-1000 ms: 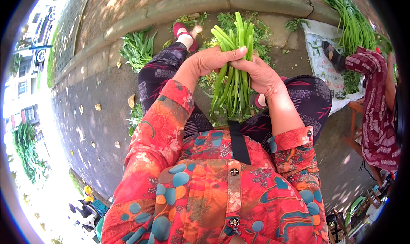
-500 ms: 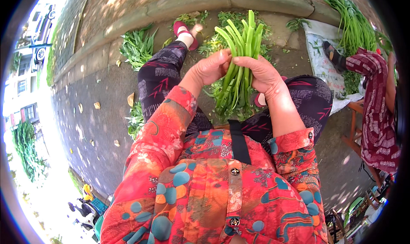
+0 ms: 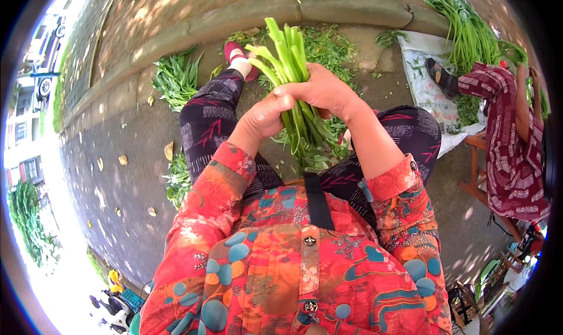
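Note:
A bunch of thick green leafy stems (image 3: 287,56) is held up in front of me between my knees. Its pale cut ends point away from me, and its leaves hang down toward my lap. My right hand (image 3: 328,92) is wrapped round the middle of the bunch from the right. My left hand (image 3: 264,117) is closed at the bunch's left side, its thumb against the right hand's thumb; its other fingers are partly hidden behind the stems.
Loose leaves and trimmings (image 3: 328,48) lie on the ground past my hands. Leafy heaps (image 3: 177,80) are by my left foot. At right, long greens (image 3: 469,39) rest on a white sack (image 3: 419,53) beside another person (image 3: 510,153). A stone kerb (image 3: 246,17) runs across.
The bunch has tilted left, and my right hand has moved across it to wrap round the stems. My left hand has come lower and nearer to me. A blue-green basin rim shows at the top.

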Tool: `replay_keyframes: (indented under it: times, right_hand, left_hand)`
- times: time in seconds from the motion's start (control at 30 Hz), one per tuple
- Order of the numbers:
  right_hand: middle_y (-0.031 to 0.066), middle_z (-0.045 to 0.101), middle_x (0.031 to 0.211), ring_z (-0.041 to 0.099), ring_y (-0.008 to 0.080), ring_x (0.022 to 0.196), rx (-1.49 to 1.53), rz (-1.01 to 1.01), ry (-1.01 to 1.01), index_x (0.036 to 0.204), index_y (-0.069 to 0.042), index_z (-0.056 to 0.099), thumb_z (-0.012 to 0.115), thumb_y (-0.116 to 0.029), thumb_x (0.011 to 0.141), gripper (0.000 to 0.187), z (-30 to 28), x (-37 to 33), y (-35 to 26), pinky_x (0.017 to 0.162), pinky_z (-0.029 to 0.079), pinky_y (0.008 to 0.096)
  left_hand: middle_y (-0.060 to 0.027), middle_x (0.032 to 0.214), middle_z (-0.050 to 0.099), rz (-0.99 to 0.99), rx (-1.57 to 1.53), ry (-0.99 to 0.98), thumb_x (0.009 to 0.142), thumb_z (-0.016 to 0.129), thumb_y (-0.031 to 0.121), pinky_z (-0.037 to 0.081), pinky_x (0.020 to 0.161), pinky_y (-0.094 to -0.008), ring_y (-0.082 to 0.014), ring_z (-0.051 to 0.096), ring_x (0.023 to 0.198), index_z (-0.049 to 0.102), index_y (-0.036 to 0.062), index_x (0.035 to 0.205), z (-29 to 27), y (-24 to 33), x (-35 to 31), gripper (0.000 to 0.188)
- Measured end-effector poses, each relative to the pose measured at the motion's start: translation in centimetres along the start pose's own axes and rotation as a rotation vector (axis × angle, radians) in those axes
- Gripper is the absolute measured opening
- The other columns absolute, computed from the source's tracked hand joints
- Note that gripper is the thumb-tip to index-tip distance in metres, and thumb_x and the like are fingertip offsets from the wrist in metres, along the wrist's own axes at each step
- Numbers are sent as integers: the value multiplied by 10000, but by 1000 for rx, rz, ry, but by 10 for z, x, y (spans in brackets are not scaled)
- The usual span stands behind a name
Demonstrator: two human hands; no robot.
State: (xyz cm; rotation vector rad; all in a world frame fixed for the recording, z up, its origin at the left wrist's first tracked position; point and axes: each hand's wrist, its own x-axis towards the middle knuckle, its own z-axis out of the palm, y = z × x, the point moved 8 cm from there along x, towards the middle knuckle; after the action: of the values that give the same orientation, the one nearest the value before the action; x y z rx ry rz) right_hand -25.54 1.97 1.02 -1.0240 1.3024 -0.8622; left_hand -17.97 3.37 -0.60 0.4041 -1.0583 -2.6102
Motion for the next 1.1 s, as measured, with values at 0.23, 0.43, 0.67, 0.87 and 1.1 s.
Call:
replay_keyframes:
  times: [0.23, 0.43, 0.67, 0.87, 1.1]
  right_hand:
    - [129, 639, 882, 606, 162, 603, 139, 0, -291, 1182, 43, 524, 724, -438, 745, 679, 24, 13, -7, 463, 479, 280]
    - [78, 648, 944, 578, 96, 847, 59, -139, 314, 1041, 52, 624, 633, -151, 843, 284, -33, -39, -1, 764, 458, 242]
    - [-10, 644, 799, 542, 38, 713, 224, -103, 270, 915, 16, 665, 663, -66, 831, 117, -20, -65, 32, 634, 441, 193]
    - [1, 637, 800, 539, 58, 686, 56, -191, 172, 979, 16, 650, 704, -83, 779, 229, -7, -58, 22, 644, 453, 214]
    - [-19, 618, 793, 516, 52, 701, 224, -43, 105, 970, 16, 654, 686, -110, 809, 206, -1, -52, 34, 622, 421, 215]
  left_hand:
    - [-106, 802, 635, -63, 107, 269, 817, 677, 187, 533, 752, -380, -257, 644, 804, 570, 17, 1066, -45, 0, -12, 320]
    - [-157, 899, 621, 199, -212, 177, 796, 638, 215, 415, 950, -559, -376, 598, 937, 562, 37, 1162, -48, 50, -37, 415]
    - [-115, 1005, 630, 381, -313, 72, 817, 641, 225, 364, 988, -610, -388, 544, 1062, 476, 120, 1286, -49, 82, -37, 508]
    - [-126, 1034, 628, 434, -318, 133, 805, 662, 216, 378, 970, -627, -377, 554, 1071, 500, 153, 1268, -41, 89, -31, 494]
    - [-139, 1088, 610, 461, -268, 208, 843, 649, 354, 432, 940, -580, -357, 557, 1075, 550, 128, 1173, -50, 89, -29, 412]
